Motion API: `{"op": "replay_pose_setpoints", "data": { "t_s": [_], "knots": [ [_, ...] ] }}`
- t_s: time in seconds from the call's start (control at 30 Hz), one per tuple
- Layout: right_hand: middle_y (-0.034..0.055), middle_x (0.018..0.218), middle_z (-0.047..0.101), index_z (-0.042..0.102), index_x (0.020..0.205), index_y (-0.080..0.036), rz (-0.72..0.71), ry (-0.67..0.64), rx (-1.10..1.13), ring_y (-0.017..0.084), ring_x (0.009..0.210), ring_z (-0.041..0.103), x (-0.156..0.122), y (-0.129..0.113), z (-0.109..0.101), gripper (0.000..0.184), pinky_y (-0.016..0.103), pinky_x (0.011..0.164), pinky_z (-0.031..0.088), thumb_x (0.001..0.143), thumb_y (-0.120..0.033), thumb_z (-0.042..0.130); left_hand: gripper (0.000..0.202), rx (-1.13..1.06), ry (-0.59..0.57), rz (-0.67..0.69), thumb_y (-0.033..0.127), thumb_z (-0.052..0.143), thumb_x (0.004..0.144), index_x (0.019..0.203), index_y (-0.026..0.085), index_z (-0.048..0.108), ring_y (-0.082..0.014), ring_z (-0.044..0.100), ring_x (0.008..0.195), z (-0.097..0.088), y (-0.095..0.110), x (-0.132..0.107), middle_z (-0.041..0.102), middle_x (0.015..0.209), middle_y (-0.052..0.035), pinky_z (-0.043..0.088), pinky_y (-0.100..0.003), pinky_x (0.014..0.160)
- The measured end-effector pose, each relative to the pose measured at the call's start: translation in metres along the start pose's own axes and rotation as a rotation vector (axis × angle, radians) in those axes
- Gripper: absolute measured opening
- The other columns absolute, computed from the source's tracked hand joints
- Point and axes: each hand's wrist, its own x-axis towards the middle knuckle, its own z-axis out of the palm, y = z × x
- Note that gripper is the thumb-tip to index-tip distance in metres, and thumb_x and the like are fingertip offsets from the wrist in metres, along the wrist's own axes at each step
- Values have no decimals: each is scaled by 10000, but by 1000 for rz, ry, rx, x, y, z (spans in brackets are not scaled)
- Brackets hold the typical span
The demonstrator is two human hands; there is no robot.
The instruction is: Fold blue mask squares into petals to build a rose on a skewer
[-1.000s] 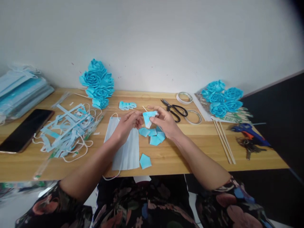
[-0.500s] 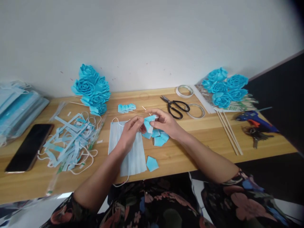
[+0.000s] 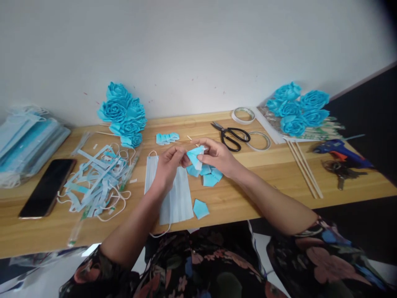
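A folded piece of blue-and-white mask fabric (image 3: 194, 157) is held between both hands above the table. My left hand (image 3: 170, 164) pinches its left edge with thumb and fingers. With the thumb across its front, my right hand (image 3: 217, 158) grips the right side. Several cut blue fabric pieces (image 3: 211, 179) lie just under the hands, and a single five-sided blue piece (image 3: 201, 209) rests nearer the front edge. Below my left hand a pleated blue face mask (image 3: 176, 203) lies flat, partly covered by the wrist. A crimped blue strip (image 3: 167, 138) sits behind the hands.
Black-handled scissors (image 3: 231, 135) and tape rolls (image 3: 243, 115) lie behind my right hand. Farther right are wooden sticks (image 3: 305, 169), a blue glue gun (image 3: 341, 153) and keys (image 3: 343, 174). Leftward are mask scraps (image 3: 96, 178), a phone (image 3: 48, 188), stacked masks (image 3: 31, 140) and blue fabric roses (image 3: 124, 114).
The view has shifted slightly, so the table's contents appear a little higher and farther right. The fabric piece in my hands has turned and now shows a more pointed, triangular shape.
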Motion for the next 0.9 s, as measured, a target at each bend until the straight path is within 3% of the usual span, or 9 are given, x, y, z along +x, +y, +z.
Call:
{"op": "replay_pose_setpoints", "data": {
  "t_s": [0.13, 0.4, 0.9],
  "knots": [
    [-32, 766, 569, 646, 1175, -238, -28, 30, -1, 100, 618, 471, 0, -2, 1, 412, 232, 564, 410, 783, -331, 733, 360, -103, -85, -20, 504, 501, 911, 849, 170, 619, -130, 571, 603, 0, -1, 1, 619, 676, -15, 456, -268, 605],
    [-29, 730, 575, 656, 1157, -244, -37, 37, -1, 123, 641, 493, 0, 0, 1, 386, 257, 588, 439, 783, -311, 724, 285, -52, -183, -8, 421, 586, 871, 745, 166, 569, -119, 574, 614, -1, -6, 0, 611, 656, -7, 468, -259, 646],
    [-36, 724, 543, 654, 1133, -221, 0, 55, -38, 112, 664, 477, 1, -1, 3, 374, 241, 605, 391, 766, -288, 682, 256, -2, -172, 23, 398, 610, 824, 740, 159, 576, -123, 570, 600, 0, -2, -3, 622, 633, -11, 422, -258, 619]
  ]
}}
